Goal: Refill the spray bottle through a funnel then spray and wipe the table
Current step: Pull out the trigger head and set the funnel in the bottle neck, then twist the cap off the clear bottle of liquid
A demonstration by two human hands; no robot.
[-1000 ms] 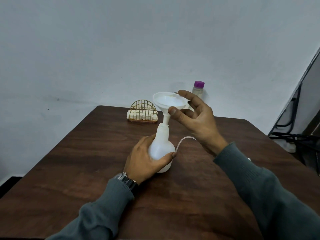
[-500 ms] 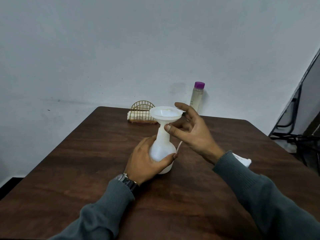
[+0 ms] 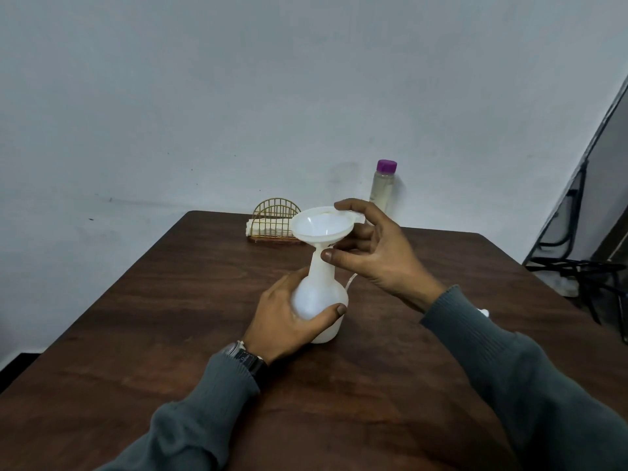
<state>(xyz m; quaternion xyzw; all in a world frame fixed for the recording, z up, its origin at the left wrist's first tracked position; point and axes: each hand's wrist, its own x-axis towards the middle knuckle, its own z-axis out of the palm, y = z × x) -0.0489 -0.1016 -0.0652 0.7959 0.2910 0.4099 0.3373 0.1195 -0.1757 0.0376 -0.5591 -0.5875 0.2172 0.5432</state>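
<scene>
A white spray bottle (image 3: 321, 294) without its head stands upright near the middle of the dark wooden table (image 3: 170, 317). My left hand (image 3: 289, 317) wraps around its round body. A white funnel (image 3: 321, 226) sits in the bottle's neck. My right hand (image 3: 377, 253) holds the funnel's rim, index finger on the far edge and thumb by the neck. The spray head's thin tube (image 3: 350, 280) shows behind the bottle; its white tip (image 3: 484, 312) peeks out past my right sleeve. A clear refill bottle (image 3: 382, 186) with a purple cap stands at the table's far edge.
A gold wire holder (image 3: 275, 222) with folded white napkins stands at the far edge, left of the funnel. A wall rises right behind the table. Black cables and a dark frame (image 3: 577, 266) lie off the table's right side.
My right hand has lowered the funnel from above the bottle down into its neck. The left hand has stayed on the bottle's body.
</scene>
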